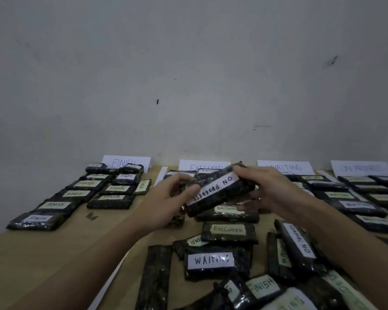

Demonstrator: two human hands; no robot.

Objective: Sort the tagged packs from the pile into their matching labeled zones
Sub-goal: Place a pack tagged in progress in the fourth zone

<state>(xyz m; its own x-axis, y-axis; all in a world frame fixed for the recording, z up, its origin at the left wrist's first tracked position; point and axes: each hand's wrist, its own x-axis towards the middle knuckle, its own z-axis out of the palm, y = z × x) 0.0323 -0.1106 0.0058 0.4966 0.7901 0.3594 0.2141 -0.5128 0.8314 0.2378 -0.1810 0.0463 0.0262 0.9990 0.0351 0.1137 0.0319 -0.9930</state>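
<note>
At the near edge of the wooden table (43, 253) lies the unsorted pile (244, 276), where tags reading "WAITING", "FINISH", "EXCLUDED" and "ON PROGRESS" can be read. Above it, a dark pack tagged "ON PROGRESS" (220, 189) is held tilted in the air between both hands: the left hand (173, 198) is curled round its lower end, the right hand (262, 186) round its upper end. Beyond, rows of sorted packs are laid before paper signs marked FINISH (126, 162), EXCLUDED (203, 166), WAITING (286, 167) and ON PROGRESS (361, 168), leaned against the wall.
</note>
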